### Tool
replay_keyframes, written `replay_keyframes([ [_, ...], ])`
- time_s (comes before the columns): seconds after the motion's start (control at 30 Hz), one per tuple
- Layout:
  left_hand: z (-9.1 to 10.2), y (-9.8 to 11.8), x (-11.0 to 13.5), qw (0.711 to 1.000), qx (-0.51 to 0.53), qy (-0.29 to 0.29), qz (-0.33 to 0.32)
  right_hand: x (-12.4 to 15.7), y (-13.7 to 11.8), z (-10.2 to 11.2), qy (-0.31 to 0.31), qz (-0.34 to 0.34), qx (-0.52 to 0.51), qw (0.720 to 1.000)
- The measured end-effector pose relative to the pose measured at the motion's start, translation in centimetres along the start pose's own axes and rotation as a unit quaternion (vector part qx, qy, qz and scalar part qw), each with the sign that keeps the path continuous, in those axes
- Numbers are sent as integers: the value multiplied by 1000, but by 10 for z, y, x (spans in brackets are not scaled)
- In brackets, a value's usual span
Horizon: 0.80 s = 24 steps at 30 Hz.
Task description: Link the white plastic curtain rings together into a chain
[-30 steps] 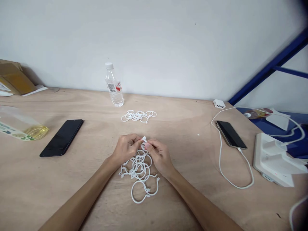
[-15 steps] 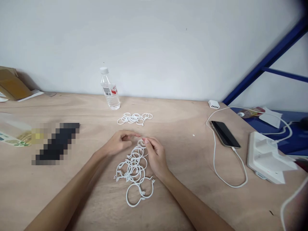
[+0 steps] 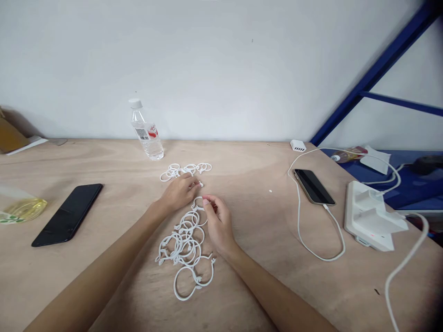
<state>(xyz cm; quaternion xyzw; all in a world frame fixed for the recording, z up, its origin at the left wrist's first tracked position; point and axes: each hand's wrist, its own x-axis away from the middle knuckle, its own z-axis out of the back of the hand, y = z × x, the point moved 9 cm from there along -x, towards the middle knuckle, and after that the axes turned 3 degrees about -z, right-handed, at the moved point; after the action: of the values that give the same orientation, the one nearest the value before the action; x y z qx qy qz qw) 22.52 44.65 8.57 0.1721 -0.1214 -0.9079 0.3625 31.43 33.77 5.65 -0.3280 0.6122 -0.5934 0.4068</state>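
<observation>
Several thin white plastic rings with small clasp ends, like curtain rings, lie in a loose near pile [image 3: 185, 246] on the wooden table; some gape at the clasp. A smaller far pile of white rings [image 3: 172, 171] sits behind it, partly covered by my left hand. My left hand [image 3: 180, 190] is closed, with the white end of a ring [image 3: 201, 184] showing at its fingertips; the rest is hidden. My right hand [image 3: 219, 223] pinches another white ring [image 3: 197, 203] between thumb and index finger, at the top of the near pile.
A water bottle [image 3: 147, 133] stands behind the far pile. At left lie a black phone [image 3: 67, 214] and a clear package [image 3: 26, 210]. At right are a charging phone [image 3: 314, 186], its looped white cable [image 3: 300, 228], a power strip [image 3: 368, 221] and a small white box [image 3: 298, 145].
My left hand has moved from the near pile up to the far one, and its fingers have closed. My right hand keeps its pinch. The view has shifted slightly right.
</observation>
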Motion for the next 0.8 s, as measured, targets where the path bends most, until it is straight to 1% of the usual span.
replay_keyframes([
  [0.1,20,14,17,991,123,48,-7,0,6,4,23,-32,-35,999],
  [0.13,23,19,24,984,171,48,3,-1,7,3,20,-40,-53,998],
  [0.2,23,27,37,963,267,24,31,-1,8,-3,-13,-50,-91,994],
  [0.27,18,33,49,938,341,5,61,0,7,-9,-49,-55,-119,990],
  [0.3,15,34,54,928,366,3,76,0,6,-10,-57,-54,-125,989],
  [0.37,10,31,61,914,391,16,106,0,4,-9,-55,-47,-118,990],
  [0.47,5,23,68,906,401,41,131,0,4,-10,-68,-48,-118,989],
  [0.53,3,22,69,912,389,43,124,-1,6,-11,-74,-66,-141,985],
  [0.6,7,23,70,935,334,62,96,-1,8,-11,-72,-81,-164,981],
  [0.67,17,27,72,961,248,106,56,-2,8,-13,-86,-86,-170,978],
  [0.73,24,32,75,973,180,144,16,0,5,-19,-127,-84,-159,975],
  [0.8,25,36,78,976,152,158,-7,1,1,-24,-168,-79,-137,973],
])
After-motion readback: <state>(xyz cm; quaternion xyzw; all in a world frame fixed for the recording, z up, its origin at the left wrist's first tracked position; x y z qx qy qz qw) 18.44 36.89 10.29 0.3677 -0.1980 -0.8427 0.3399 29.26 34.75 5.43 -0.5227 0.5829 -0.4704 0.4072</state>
